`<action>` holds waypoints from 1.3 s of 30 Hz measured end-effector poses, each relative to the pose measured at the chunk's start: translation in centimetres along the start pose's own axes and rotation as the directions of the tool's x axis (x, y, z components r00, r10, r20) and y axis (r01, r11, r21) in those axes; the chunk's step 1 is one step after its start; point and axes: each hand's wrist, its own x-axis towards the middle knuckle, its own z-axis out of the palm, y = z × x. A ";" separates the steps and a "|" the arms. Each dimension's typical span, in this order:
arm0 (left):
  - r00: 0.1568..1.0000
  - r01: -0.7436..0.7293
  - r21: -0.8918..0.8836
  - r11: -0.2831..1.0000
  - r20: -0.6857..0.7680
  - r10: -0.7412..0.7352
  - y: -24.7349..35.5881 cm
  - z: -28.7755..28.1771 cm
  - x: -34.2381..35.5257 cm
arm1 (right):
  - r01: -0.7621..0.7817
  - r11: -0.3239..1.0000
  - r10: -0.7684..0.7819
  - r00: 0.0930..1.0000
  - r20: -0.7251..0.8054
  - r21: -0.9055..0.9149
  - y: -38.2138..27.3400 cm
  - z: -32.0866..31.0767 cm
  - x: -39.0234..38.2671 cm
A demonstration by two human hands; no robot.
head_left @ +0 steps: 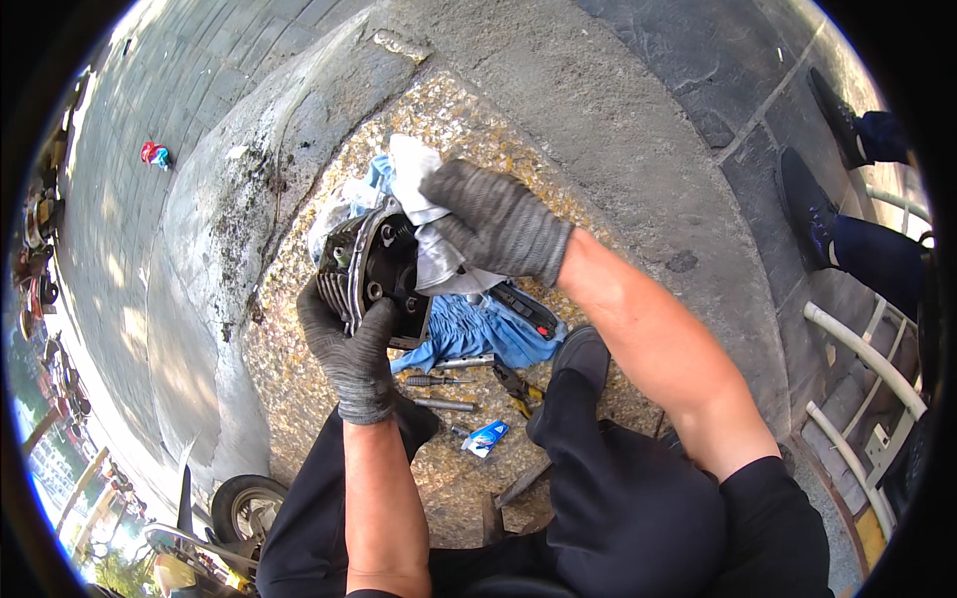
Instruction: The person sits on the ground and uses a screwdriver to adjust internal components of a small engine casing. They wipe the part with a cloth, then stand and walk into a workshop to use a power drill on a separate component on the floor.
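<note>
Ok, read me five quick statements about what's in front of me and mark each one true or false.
1. The left hand grips a finned metal engine part. True.
2. The right hand holds a hammer. False: it holds a white cloth.
3. Both hands wear grey knit gloves. True.
4. The blue-and-white packet lies on top of the blue cloth. False: it lies on the pebbled slab, nearer the person.
5. A black-tyred wheel shows at the lower left. True.
</note>
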 end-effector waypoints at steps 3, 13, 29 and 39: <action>0.996 0.026 -0.084 0.996 0.092 -0.018 2.0 1.4 0.6 | 0.108 0.964 -0.097 0.994 0.057 -0.244 -0.7 1.4 1.0; 0.999 0.035 -0.085 0.996 0.045 -0.031 3.8 2.6 0.7 | -0.405 0.908 0.397 0.913 0.091 0.106 -1.7 1.4 -0.3; 0.992 -0.118 -0.023 0.993 -0.046 0.117 0.6 1.8 2.7 | -0.397 0.765 0.121 0.862 0.492 0.507 -7.3 3.3 -4.6; 0.993 -0.121 0.235 0.965 0.032 0.117 0.4 1.6 -0.1 | -0.451 0.826 0.472 0.881 0.023 0.339 -2.9 1.3 1.2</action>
